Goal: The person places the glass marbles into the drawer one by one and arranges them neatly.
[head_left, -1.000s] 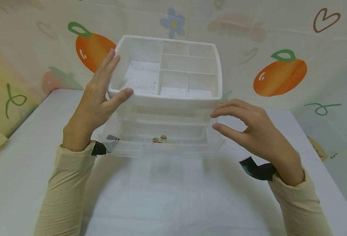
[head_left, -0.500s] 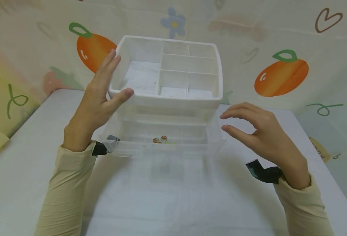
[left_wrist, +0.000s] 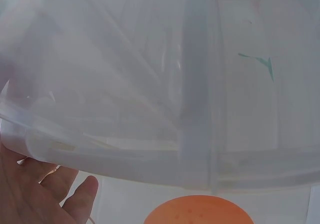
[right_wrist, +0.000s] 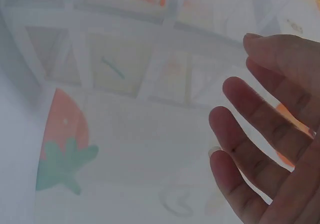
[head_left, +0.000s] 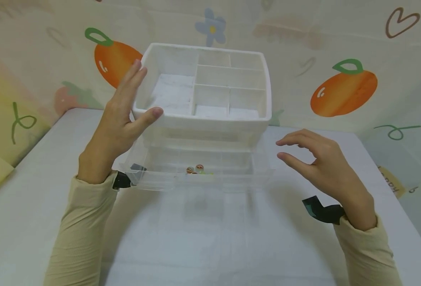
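Note:
A white plastic organizer box (head_left: 210,124) stands on the table, its divided top tray (head_left: 174,93) in view. From its lower front a clear drawer (head_left: 160,180) is pulled out, with several glass marbles (head_left: 199,167) inside. My left hand (head_left: 119,115) rests against the box's left side, fingers straight and thumb at the front rim. In the left wrist view, fingers (left_wrist: 82,199) show below clear plastic. My right hand (head_left: 319,163) hovers right of the drawer, touching nothing, fingers loosely bent and apart; the right wrist view shows its fingers (right_wrist: 250,119) holding nothing.
The white-covered table (head_left: 203,242) reaches toward me in front of the drawer. Close behind the box hangs a cloth (head_left: 285,51) printed with oranges and flowers. Black straps (head_left: 323,212) stick out at both wrists.
My right hand has moved right, away from the drawer and the box's right side. My left hand stays against the box, and the drawer and marbles look unmoved.

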Demonstrator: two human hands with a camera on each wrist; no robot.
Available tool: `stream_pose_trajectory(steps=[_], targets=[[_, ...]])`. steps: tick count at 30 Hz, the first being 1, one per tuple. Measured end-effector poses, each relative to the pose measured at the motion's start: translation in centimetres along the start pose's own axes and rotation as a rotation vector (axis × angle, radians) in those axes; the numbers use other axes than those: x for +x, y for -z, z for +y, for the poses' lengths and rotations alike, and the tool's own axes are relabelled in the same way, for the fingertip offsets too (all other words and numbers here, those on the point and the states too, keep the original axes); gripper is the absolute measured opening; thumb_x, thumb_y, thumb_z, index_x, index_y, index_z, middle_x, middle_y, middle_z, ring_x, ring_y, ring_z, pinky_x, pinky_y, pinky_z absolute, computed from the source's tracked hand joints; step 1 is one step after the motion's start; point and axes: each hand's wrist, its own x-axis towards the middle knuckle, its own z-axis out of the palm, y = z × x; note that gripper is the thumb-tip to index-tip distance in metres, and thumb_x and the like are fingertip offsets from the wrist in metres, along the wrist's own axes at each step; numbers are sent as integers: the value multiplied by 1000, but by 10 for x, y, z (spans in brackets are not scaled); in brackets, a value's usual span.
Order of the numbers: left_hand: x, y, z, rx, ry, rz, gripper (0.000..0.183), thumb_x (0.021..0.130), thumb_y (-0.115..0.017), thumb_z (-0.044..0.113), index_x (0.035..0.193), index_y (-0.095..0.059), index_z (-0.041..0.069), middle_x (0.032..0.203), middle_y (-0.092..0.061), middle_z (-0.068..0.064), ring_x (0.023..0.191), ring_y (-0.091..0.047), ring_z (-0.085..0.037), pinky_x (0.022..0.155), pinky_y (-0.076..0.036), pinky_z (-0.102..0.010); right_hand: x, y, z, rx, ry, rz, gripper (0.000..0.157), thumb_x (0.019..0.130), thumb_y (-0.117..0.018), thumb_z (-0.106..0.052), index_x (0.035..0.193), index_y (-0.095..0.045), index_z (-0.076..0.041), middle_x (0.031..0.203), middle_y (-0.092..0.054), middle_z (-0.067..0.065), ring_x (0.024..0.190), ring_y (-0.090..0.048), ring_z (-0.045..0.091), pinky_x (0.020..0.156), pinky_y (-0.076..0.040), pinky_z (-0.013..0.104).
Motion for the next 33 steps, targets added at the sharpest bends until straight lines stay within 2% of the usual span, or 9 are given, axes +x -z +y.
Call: stream_pose_trajectory(steps=[5,11,21,33], targets=[[0,-1,0,-1,2,-5,77,96,-60,47,157,-29,11,167,-17,1,154,-18,-14,126,-16,-37,-5,4,7,-44,-55,19,36,76,-81,1,109,-74,-13,105,-73,0,97,-55,-7,80,-41,9],[0,-1,1,6,14,-9,76,97,-60,46,157,-28,13,167,-16,3,154,-17,-13,126,-15,-37,-8,7,18,-61,-57,46,32,77,-80,3,106,-73,-8,100,-73,4,94,-54,-9,84,-41,9],[-2,-1,2,3,26,-11,76,97,-62,44,157,-28,14,167,-16,5,154,-17,-12,126,-15,-37,-13,8,33,-65,-90,81,33,76,-81,4,106,-74,-8,98,-74,6,93,-51,-16,84,-41,7],[-2,0,2,7,35,-19,76,96,-62,44,158,-27,16,167,-15,6,154,-16,-12,126,-14,-38,-18,17,47,-111,-184,59,30,82,-78,-1,111,-72,-6,104,-73,10,95,-52,-10,88,-36,1]])
